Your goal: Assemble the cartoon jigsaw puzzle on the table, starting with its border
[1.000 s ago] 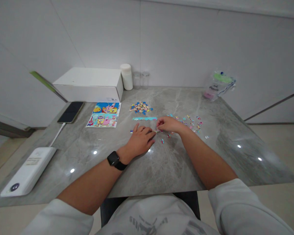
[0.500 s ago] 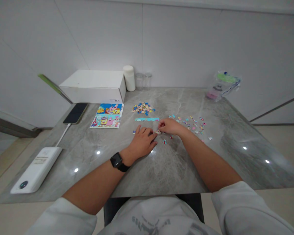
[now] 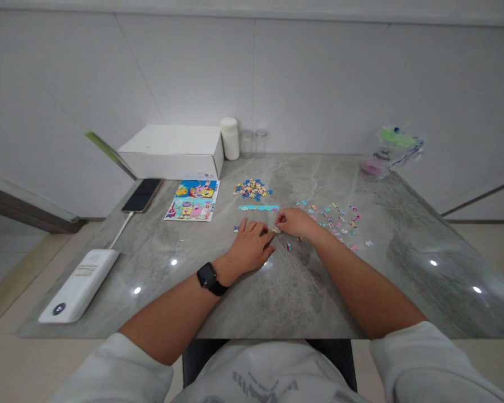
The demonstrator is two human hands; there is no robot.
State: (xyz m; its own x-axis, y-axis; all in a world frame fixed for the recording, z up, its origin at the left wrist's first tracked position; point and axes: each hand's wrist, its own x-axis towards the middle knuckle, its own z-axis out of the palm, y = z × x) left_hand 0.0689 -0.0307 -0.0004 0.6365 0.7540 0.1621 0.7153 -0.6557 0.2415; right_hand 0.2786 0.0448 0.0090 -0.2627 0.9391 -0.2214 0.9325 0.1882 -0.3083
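Head view. Landmark: the blue strip (image 3: 258, 208) of joined puzzle pcs, lying flat on the grey table (image 3: 294, 296). L hand (image 3: 252, 246): palm down, fingers slightly spread, on the near side of the strip, covering part of a row of pcs (image 3: 274, 229); pcs show at both sides of it, but whether they interlock beneath can't be told. R hand (image 3: 297, 223): thumb & fingers drawn together at the R end of that row, just beside the strip's R end; whether a pc is pinched can't be told (too small).

Probable faults: (a) L hand, if dragged or pressed unevenly, could skew or part the row; (b) R fingertips, so near the strip, could nudge its end pc loose; (c) a forced wrong fit could buckle the row; (d) R forearm could sweep loose pcs (image 3: 345, 231), R of the strip, out of place; (e) a stray pc (image 3: 288, 247), nearer the person than the strip, could catch under either hand. Pile of pcs (image 3: 252, 189), beyond the strip, & picture sheet (image 3: 193, 201), L of it: low risk, both clear of the hands.
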